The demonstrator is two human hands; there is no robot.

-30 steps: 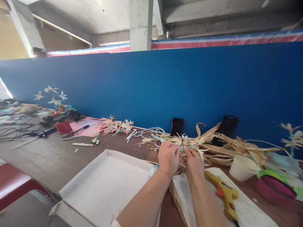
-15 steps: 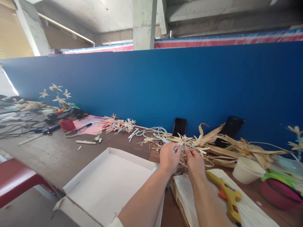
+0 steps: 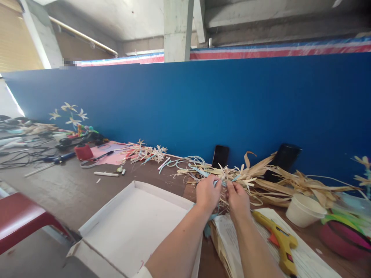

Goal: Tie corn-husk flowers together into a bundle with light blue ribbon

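Note:
My left hand [image 3: 207, 193] and my right hand [image 3: 238, 197] are held close together above the table, fingers pinched on a small straw flower with a pale blue stem [image 3: 224, 178]. The flower's thin dry petals stick out above my fingertips. Behind it lies a heap of dried corn husks [image 3: 278, 181]. An open book [image 3: 290, 247] lies under my right forearm, with a yellow glue gun [image 3: 278, 239] on its page.
A shallow white cardboard tray [image 3: 127, 224] sits at the front left. A white cup [image 3: 304, 210] and a pink and green basket [image 3: 344, 233] stand at the right. Two dark phones [image 3: 220, 155] lean against the blue partition [image 3: 203, 104]. Finished straw flowers [image 3: 145, 152], cables and tools lie at the left.
My hands have stayed together on the flower, lifting slightly. The view has shifted a little to the left.

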